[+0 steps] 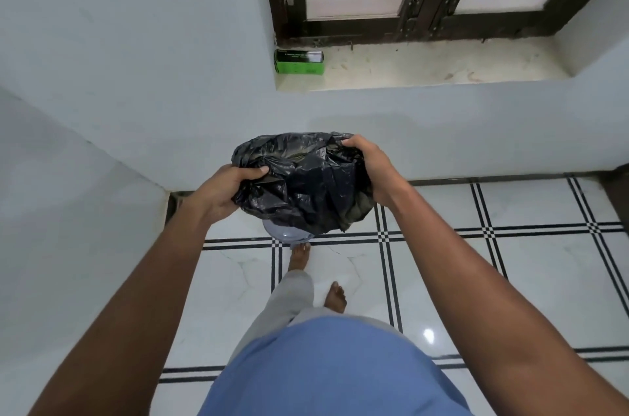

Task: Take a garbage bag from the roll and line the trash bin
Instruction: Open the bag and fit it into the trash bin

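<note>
- The left hand [227, 191] grips the left edge of the garbage bag [303, 184], thumb on top and fingers curled under a bunched fold of film.
- The bag hangs between both hands, directly above the grey trash bin [287, 234], which shows only as a sliver beneath it. It looks very light, limp and crinkly, likely slick, and thin enough to tear if stretched hard over a rim.
- The best hold is probably the mouth hem at opposite sides, so the opening spreads evenly.
- The right hand [369, 167] is closed on the right edge, fingertips pinching the plastic.
- A green box [299, 62], probably holding the roll, sits on the window ledge [425, 70].
</note>
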